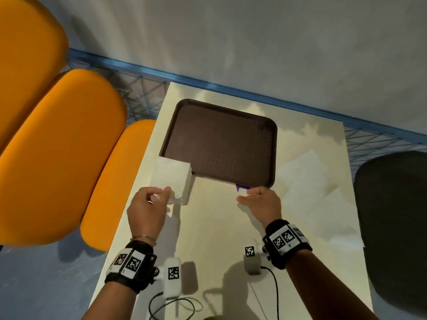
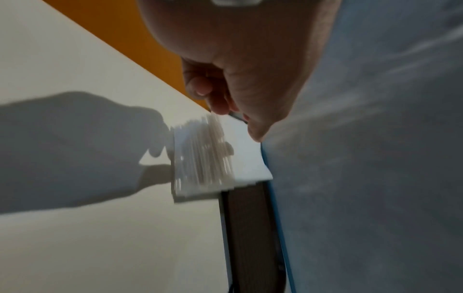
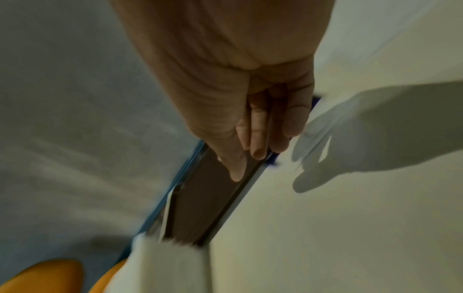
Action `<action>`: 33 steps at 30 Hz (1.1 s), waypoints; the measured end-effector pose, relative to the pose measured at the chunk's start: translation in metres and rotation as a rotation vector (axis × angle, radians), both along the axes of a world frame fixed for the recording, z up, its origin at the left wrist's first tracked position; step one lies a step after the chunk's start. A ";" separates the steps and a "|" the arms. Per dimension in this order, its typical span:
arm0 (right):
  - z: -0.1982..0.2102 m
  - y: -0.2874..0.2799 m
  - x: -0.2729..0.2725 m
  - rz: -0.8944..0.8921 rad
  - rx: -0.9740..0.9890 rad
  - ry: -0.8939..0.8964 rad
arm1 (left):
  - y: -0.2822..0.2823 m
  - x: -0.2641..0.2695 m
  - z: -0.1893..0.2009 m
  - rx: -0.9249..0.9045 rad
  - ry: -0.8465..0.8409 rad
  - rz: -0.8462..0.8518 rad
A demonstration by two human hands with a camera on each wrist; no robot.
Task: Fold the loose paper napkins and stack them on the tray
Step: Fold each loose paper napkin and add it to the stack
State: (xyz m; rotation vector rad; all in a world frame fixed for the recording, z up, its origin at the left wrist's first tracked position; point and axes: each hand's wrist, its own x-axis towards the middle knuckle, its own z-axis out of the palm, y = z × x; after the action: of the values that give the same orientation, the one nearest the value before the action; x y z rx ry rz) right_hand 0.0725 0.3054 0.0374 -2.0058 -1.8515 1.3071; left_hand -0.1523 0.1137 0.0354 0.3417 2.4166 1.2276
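Bright overhead light, crisp hand shadows on the table [image 1: 215,227], wrist views motion-blurred, edges bowed by wide angle

1. Both forearms are bare, with no sleeves in view.
2. The left hand [image 1: 147,209] has a thin metal bracelet [image 1: 143,237] at its wrist.
3. Below that bracelet sits a black wrist strap [image 1: 130,265] carrying white plates printed with black square-pattern markers.
4. A white camera block [image 1: 172,277] with one such marker juts from that strap, trailing a black cable [image 1: 171,306].
5. The right hand [image 1: 261,204] has a matching black band [image 1: 286,242] with marker plates, a small marked block [image 1: 250,259] and a black cord [image 1: 275,287].
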 end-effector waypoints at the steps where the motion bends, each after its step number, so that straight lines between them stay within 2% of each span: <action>1: -0.004 0.005 0.028 -0.016 0.039 -0.061 | 0.003 0.013 0.003 0.007 -0.014 -0.068; 6: -0.023 0.026 0.163 -0.121 0.162 -0.372 | 0.032 0.081 0.005 -0.004 -0.091 -0.347; 9: -0.026 0.038 0.219 -0.173 0.162 -0.470 | 0.050 0.122 0.005 -0.021 -0.117 -0.441; 13: -0.032 0.054 0.260 -0.117 0.092 -0.559 | 0.066 0.174 0.006 -0.098 -0.156 -0.528; 18: -0.040 0.069 0.289 -0.035 0.067 -0.578 | 0.076 0.231 0.005 -0.152 -0.165 -0.574; 20: -0.047 0.081 0.303 -0.076 0.041 -0.529 | 0.078 0.248 0.005 -0.166 -0.187 -0.554; 23: -0.042 0.093 0.317 -0.144 -0.106 -0.361 | 0.080 0.272 0.007 -0.186 -0.204 -0.537; 28: -0.023 0.076 0.320 -0.389 -0.409 0.163 | 0.084 0.301 0.011 -0.232 -0.316 -0.496; 30: -0.008 0.062 0.318 -0.355 -0.487 0.282 | 0.087 0.312 0.013 -0.228 -0.390 -0.501; 33: 0.022 0.040 0.312 -0.106 -0.495 0.344 | 0.093 0.327 0.024 -0.198 -0.526 -0.521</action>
State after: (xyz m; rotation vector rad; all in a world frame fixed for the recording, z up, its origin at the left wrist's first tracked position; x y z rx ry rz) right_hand 0.3846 0.3452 0.0594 -1.8739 -1.3444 2.0755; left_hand 0.1746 0.2064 0.0591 0.4795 1.8161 0.7241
